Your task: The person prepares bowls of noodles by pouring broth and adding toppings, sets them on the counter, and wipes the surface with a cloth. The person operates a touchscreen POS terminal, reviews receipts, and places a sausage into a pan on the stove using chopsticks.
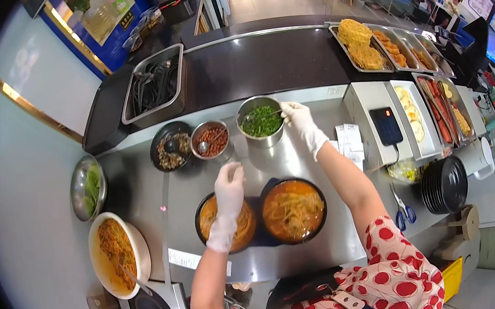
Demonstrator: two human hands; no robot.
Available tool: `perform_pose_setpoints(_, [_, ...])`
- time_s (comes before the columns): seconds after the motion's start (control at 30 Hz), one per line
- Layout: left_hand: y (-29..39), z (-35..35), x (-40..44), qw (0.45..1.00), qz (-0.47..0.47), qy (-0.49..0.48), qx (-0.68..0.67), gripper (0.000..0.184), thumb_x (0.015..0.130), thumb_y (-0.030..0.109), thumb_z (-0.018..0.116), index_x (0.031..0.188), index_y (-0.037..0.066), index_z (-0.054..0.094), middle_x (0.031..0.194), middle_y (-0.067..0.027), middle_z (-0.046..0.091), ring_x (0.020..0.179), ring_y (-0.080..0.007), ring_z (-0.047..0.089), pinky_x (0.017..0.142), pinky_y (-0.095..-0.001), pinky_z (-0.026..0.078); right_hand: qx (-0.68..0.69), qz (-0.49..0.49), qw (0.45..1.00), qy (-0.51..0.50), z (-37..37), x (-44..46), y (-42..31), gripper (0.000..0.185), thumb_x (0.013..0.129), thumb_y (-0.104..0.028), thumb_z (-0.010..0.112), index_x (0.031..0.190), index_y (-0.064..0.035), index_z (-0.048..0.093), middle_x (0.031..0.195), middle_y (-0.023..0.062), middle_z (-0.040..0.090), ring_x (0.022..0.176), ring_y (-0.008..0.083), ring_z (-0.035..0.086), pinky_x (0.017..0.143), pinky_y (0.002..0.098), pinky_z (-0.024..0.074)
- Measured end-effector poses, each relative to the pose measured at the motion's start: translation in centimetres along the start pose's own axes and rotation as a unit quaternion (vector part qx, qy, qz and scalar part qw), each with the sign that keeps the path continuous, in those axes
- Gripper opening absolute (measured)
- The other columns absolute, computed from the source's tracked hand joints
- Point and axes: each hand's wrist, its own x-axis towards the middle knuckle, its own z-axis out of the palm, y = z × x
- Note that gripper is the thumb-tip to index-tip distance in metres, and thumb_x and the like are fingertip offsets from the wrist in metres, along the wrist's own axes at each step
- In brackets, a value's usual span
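My right hand point(300, 120), in a white glove, grips the handle of a spoon point(264, 115) at the rim of a steel pot point(263, 141). The spoon's bowl lies among chopped green onions point(262, 125). My left hand point(229, 193), also gloved, is above the left black bowl of noodle soup point(245, 231) and covers part of it. Its fingers are curled together; whatever they hold, if anything, is hidden. A second black bowl of noodle soup point(294, 211) stands to the right, with orange broth and pale strips on top.
Beside the pot stand a steel cup of peanuts point(210, 140) and a black bowl of chopped topping point(173, 154), each with a spoon. Shredded food fills a white bowl point(141, 252) at left. Scissors point(405, 213), stacked black bowls point(444, 186) and food trays point(417, 117) are at right.
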Motion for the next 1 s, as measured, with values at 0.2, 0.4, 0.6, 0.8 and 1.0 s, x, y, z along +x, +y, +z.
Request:
perform_pose_setpoints(0.2, [-4.4, 7.3, 11.7, 0.971, -0.195, 0.109, -0.081, 0.031, 0.088, 0.019, 0.064, 0.109, -0.003, 0.055, 0.092, -0.0099, 0.064, 0.068, -0.0157, 0.063, 0.056, -0.0272, 0.051, -0.372, -0.352, 0.859, -0.028, 3.7, 0.0, 0.5, 0.022, 0.090, -0.023, 0.060, 0.094, -0.0033, 0.067, 0.081, 0.0095, 0.067, 0.065, 0.0192, 0.061, 0.060, 0.0304, 0.0485])
perform_pose_setpoints(0.4, [-5.7, 8.0, 14.0, 0.968, -0.201, 0.108, -0.100, 0.025, 0.081, 0.006, 0.064, 0.101, -0.003, 0.052, 0.086, -0.0123, 0.060, 0.062, -0.0183, 0.061, 0.047, -0.0291, 0.053, -0.557, -0.457, 0.679, -0.142, 1.1, -0.9, -0.4, 0.006, 0.083, -0.016, 0.058, 0.086, -0.0118, 0.061, 0.073, 0.0056, 0.056, 0.072, 0.0239, 0.062, 0.061, 0.0361, 0.0527])
perform_pose_setpoints(0.6, [-6.9, 6.5, 11.5, 0.986, -0.136, 0.055, -0.080, 0.013, 0.077, -0.001, 0.057, 0.082, 0.003, 0.046, 0.071, -0.0076, 0.055, 0.050, -0.0158, 0.057, 0.041, -0.0277, 0.048, -0.425, -0.362, 0.821, -0.121, -0.9, -5.0, -3.0, 0.013, 0.087, -0.010, 0.059, 0.097, -0.0060, 0.066, 0.081, 0.0109, 0.063, 0.074, 0.0289, 0.063, 0.067, 0.0353, 0.0517])
perform_pose_setpoints(0.8, [-5.2, 4.7, 7.0, 0.991, -0.080, 0.018, -0.102, 0.016, 0.080, -0.002, 0.057, 0.079, 0.006, 0.043, 0.064, -0.0021, 0.048, 0.046, -0.0106, 0.049, 0.041, -0.0247, 0.044, -0.458, -0.326, 0.805, -0.188, -1.0, -9.6, -2.5, 0.013, 0.088, -0.013, 0.058, 0.096, -0.0068, 0.066, 0.081, 0.0112, 0.062, 0.076, 0.0308, 0.062, 0.068, 0.0390, 0.0510])
perform_pose_setpoints(1.0, [-4.8, 3.2, 4.4, 0.994, -0.065, 0.006, -0.092, 0.017, 0.080, -0.002, 0.056, 0.079, 0.007, 0.042, 0.065, -0.0001, 0.045, 0.048, -0.0097, 0.049, 0.042, -0.0242, 0.042, -0.221, -0.118, 0.964, -0.090, -0.4, -13.6, 1.1, 0.018, 0.094, -0.017, 0.054, 0.094, -0.0031, 0.066, 0.073, 0.0056, 0.064, 0.061, 0.0149, 0.059, 0.057, 0.0275, 0.0477])
